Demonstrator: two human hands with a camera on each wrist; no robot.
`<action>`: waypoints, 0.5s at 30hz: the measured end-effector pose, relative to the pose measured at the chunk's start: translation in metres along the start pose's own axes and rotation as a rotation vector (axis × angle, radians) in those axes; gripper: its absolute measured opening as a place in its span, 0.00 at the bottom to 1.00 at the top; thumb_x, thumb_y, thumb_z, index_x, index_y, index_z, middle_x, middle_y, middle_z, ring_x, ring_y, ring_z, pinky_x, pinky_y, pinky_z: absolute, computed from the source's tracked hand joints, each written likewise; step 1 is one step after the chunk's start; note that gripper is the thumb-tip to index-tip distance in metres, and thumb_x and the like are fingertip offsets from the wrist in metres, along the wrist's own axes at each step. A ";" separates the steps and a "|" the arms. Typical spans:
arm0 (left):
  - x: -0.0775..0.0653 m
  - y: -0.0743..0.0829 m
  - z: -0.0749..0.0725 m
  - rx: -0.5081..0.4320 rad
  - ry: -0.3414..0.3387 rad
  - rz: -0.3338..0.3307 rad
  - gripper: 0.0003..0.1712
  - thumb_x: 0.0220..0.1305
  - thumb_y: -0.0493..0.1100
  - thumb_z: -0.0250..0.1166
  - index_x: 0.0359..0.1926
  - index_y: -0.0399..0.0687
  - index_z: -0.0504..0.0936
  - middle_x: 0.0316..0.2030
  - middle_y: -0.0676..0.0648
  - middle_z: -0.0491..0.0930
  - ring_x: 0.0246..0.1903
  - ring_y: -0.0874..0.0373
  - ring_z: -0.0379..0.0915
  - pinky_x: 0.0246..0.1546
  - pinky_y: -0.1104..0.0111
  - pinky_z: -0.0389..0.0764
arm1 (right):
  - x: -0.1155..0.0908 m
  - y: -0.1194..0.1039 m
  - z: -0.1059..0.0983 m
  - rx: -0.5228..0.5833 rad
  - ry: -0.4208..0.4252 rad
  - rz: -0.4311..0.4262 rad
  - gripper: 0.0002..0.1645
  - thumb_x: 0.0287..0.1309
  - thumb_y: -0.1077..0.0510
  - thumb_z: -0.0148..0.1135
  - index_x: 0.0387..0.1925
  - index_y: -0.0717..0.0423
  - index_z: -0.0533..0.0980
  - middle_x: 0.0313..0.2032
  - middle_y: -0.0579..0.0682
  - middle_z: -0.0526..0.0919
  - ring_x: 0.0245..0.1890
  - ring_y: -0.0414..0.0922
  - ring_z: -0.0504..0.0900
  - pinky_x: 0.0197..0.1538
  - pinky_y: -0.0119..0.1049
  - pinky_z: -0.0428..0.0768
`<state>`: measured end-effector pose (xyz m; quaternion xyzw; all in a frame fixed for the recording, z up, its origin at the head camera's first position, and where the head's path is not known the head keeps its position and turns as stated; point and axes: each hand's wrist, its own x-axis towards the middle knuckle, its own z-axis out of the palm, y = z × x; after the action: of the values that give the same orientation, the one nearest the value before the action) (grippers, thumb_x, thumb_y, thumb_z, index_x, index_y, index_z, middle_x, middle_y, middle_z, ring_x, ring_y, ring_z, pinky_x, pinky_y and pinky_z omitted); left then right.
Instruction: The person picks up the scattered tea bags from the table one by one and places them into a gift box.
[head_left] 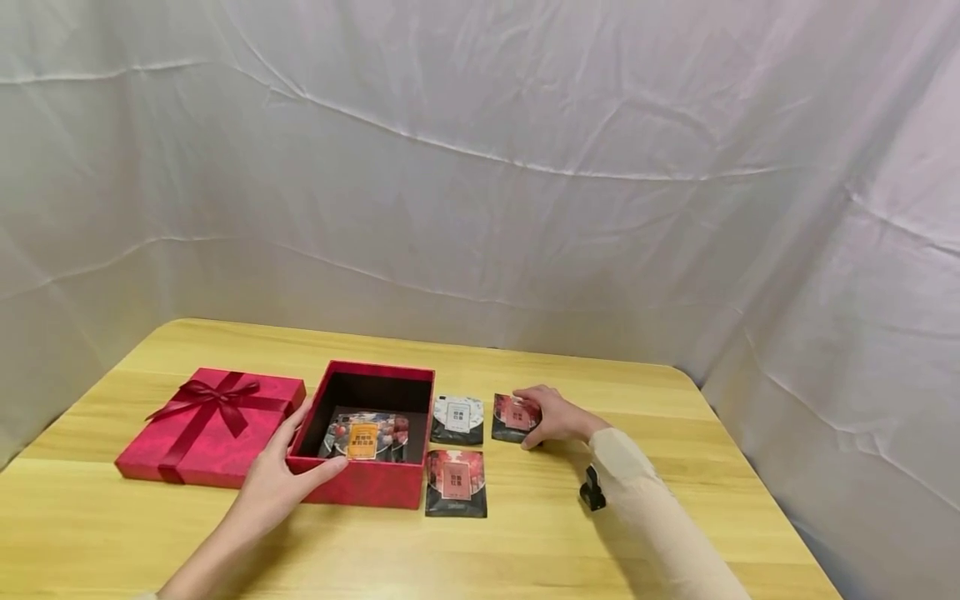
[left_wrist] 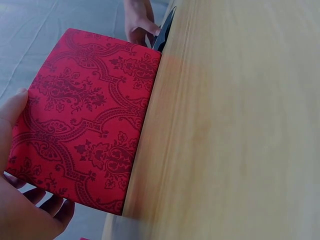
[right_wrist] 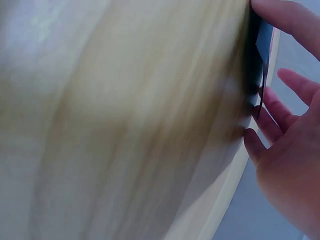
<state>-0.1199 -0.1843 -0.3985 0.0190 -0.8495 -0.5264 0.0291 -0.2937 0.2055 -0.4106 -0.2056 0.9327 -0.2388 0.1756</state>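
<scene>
An open red gift box (head_left: 367,485) stands upright on the table, and a tea sachet with an orange label (head_left: 363,441) lies inside it. My left hand (head_left: 281,479) holds the box at its near left corner, thumb over the front rim, fingers along the left side. The box's patterned red wall (left_wrist: 90,120) fills much of the left wrist view. To the right, my right hand (head_left: 555,417) grips a red and black tea sachet (head_left: 513,417) between thumb and fingers. In the right wrist view that sachet (right_wrist: 256,55) appears edge-on, at the fingertips, and is partly hidden.
Left of the box lies its red lid (head_left: 217,429) with a dark red bow. A white and black sachet (head_left: 457,417) and another red and black sachet (head_left: 456,483) lie just right of the box. White cloth (head_left: 480,167) hangs behind the wooden table (head_left: 525,558).
</scene>
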 end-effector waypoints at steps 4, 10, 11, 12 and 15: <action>0.000 0.000 0.001 -0.017 0.005 0.014 0.55 0.57 0.52 0.71 0.77 0.51 0.47 0.71 0.30 0.49 0.67 0.30 0.47 0.56 0.32 0.59 | -0.004 0.001 -0.001 -0.029 0.003 -0.018 0.55 0.38 0.58 0.80 0.68 0.60 0.64 0.64 0.61 0.64 0.62 0.58 0.60 0.64 0.58 0.62; 0.000 0.001 0.001 -0.018 0.008 0.010 0.55 0.57 0.52 0.71 0.77 0.50 0.47 0.71 0.30 0.51 0.67 0.31 0.48 0.57 0.33 0.59 | -0.007 0.001 -0.005 -0.041 0.036 -0.041 0.52 0.38 0.55 0.79 0.66 0.64 0.66 0.64 0.64 0.65 0.61 0.59 0.62 0.63 0.57 0.64; 0.000 0.001 0.001 -0.018 0.008 0.010 0.55 0.57 0.52 0.71 0.77 0.50 0.47 0.70 0.30 0.51 0.67 0.31 0.48 0.57 0.33 0.59 | -0.008 0.001 -0.005 -0.038 0.040 -0.050 0.52 0.38 0.55 0.79 0.66 0.65 0.66 0.63 0.65 0.65 0.61 0.59 0.63 0.62 0.58 0.64; 0.000 0.000 0.001 -0.018 0.009 0.011 0.55 0.57 0.52 0.71 0.77 0.50 0.47 0.70 0.30 0.51 0.67 0.31 0.49 0.57 0.33 0.59 | -0.009 0.001 -0.006 -0.029 0.041 -0.056 0.52 0.39 0.55 0.78 0.66 0.66 0.66 0.63 0.65 0.64 0.61 0.60 0.63 0.63 0.57 0.64; 0.000 0.000 0.001 -0.018 0.009 0.010 0.55 0.57 0.52 0.71 0.77 0.50 0.47 0.70 0.30 0.52 0.67 0.32 0.49 0.57 0.33 0.59 | -0.013 -0.001 -0.007 -0.017 0.041 -0.085 0.51 0.42 0.52 0.77 0.66 0.67 0.65 0.63 0.66 0.64 0.61 0.61 0.64 0.63 0.57 0.64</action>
<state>-0.1199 -0.1835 -0.3987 0.0167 -0.8447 -0.5338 0.0356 -0.2852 0.2141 -0.4013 -0.2413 0.9285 -0.2424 0.1443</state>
